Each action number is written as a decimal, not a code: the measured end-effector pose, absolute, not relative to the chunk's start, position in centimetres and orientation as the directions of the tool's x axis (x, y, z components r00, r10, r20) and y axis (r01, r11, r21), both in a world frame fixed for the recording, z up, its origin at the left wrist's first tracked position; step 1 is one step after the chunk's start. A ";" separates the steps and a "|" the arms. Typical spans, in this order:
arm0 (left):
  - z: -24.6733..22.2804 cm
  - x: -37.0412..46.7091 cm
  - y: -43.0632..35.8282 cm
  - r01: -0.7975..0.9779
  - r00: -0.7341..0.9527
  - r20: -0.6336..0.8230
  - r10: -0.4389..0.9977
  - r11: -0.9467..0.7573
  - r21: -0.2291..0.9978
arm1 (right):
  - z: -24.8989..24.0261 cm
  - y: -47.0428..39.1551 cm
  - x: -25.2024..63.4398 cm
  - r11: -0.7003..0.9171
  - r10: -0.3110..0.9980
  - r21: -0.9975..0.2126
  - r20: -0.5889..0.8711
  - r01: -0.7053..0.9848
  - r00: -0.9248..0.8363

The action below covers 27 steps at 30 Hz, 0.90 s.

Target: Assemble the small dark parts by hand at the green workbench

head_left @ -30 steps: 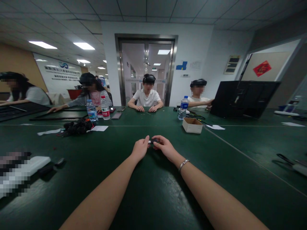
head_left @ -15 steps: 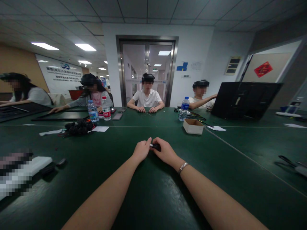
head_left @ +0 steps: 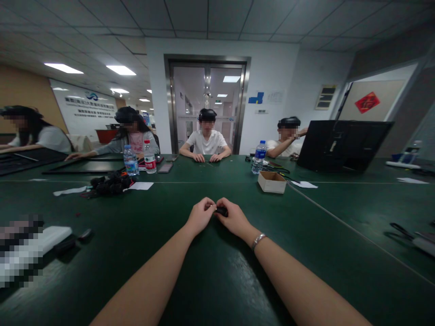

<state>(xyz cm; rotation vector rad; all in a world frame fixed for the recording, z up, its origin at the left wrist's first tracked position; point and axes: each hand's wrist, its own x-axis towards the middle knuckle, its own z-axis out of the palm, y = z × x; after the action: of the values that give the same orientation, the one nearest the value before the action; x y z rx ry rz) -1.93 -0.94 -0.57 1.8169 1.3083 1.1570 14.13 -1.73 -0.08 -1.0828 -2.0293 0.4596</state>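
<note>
A small black object (head_left: 222, 211) with a shiny end is held between my two hands over the green table (head_left: 217, 271). My right hand (head_left: 234, 217) has its thumb and fingers wrapped round the black part. My left hand (head_left: 200, 216) is closed at the object's shiny left end, its fingertips pinched together. The fingers of both hands nearly meet, and they hide much of the object. A metal bracelet (head_left: 258, 241) circles my right wrist.
Beyond my hands stand an open cardboard box (head_left: 272, 184), a blue-capped bottle (head_left: 259, 158) and a large black monitor (head_left: 343, 146). Black cables (head_left: 110, 182) and two bottles lie left. Several people with headsets sit opposite. A pixelated white object (head_left: 50, 237) is near left.
The fingers of my left hand have curled in at the object's shiny end, which shows less now. The person at the right has raised a hand. The view has shifted slightly.
</note>
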 end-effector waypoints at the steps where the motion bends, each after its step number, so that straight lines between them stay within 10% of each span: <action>1: -0.5 -2.0 -1.0 0.421 0.131 0.285 0.950 -0.313 0.851 | -0.1 -1.7 14.1 0.573 0.819 -0.618 0.466 0.538 -0.336; 14: 1.0 -2.7 -1.9 0.606 0.162 0.290 0.943 -0.327 0.725 | 0.5 -2.0 14.9 0.566 0.821 -0.517 0.421 0.641 -0.386; 21: 2.2 -14.4 -5.5 0.994 0.095 0.254 0.963 -0.106 0.031 | 1.3 -1.6 25.4 0.280 0.931 -0.481 0.349 0.831 -0.112; 27: 0.7 -28.1 -10.7 0.948 -0.164 0.315 0.935 0.238 -0.212 | 3.6 -6.8 37.5 -0.230 0.952 -0.314 0.124 0.921 0.280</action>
<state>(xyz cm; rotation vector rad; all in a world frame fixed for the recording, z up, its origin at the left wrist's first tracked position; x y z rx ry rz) -28.06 -10.73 0.75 2.2193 2.7437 0.0600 37.54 -6.78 3.60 -2.2306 -1.7044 0.1326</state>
